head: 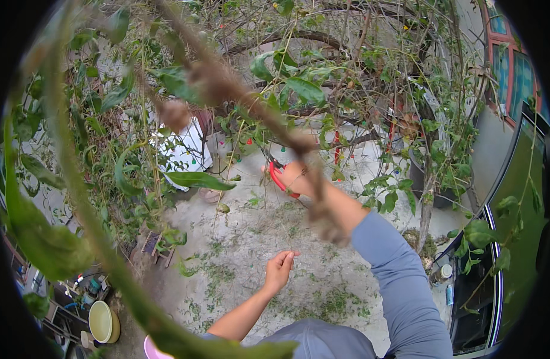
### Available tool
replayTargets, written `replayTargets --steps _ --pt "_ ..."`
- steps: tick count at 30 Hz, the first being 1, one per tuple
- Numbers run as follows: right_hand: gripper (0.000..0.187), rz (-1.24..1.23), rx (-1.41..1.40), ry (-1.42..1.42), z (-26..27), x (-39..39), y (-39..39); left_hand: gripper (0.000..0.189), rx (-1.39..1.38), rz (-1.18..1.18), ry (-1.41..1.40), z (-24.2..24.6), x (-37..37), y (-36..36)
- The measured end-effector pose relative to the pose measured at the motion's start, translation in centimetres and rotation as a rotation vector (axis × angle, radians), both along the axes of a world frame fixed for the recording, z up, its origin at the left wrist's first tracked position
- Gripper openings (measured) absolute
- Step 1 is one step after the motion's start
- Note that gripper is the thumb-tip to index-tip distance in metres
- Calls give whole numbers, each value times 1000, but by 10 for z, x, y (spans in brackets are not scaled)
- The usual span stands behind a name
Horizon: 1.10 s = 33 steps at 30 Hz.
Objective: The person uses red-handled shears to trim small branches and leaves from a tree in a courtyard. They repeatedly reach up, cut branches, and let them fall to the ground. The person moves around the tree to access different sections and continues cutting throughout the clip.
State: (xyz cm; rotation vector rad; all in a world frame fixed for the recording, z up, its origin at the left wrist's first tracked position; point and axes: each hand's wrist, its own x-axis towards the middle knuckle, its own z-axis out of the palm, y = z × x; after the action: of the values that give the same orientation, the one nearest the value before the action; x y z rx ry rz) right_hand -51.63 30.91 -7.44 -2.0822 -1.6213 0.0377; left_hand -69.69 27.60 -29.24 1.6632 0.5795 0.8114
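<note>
My right hand (297, 178) is closed around red-handled pruning shears (277, 177), reached out ahead among hanging vine stems. The dark blades point up and to the left, beside thin twigs and leaves; whether they touch a stem cannot be told. Nearer my body is my left hand (280, 271), its fingertips pinched together; a thin stem may be between them, but it is too fine to tell. Green leaves (306, 89) and tangled woody vines hang above and beyond the shears. A blurred brown branch (252, 98) crosses close to the camera and partly covers my right forearm.
Leaf clippings (337, 303) lie on the concrete ground. At the lower left stand a yellow basin (103, 322) and a pink basin (155, 349). A small stool (158, 247) is near the left vines. On the right are a dark planter (419, 175), a tree trunk and a car (517, 202).
</note>
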Motion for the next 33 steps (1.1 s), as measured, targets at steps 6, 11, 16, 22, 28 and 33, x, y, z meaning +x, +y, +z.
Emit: replayTargets --steps 6,11,16,22,28,33 --pt "56 -7 -36 -84 -9 -7 -6 23 -58 4 19 -32 -9 1" --pt "61 33 -57 -43 -12 -3 -13 25 16 -149 378 -71 -21 18" --pt "78 -79 -42 281 -22 -3 -31 41 553 -118 955 -73 -21 42" --pt "50 -51 553 498 -44 -9 -59 53 247 -13 -103 59 87 73" --pt "63 -233 325 488 -44 -10 -93 53 468 571 -421 215 161 124" --pt "50 -227 289 490 -49 -18 -104 57 922 1007 -653 275 169 189"
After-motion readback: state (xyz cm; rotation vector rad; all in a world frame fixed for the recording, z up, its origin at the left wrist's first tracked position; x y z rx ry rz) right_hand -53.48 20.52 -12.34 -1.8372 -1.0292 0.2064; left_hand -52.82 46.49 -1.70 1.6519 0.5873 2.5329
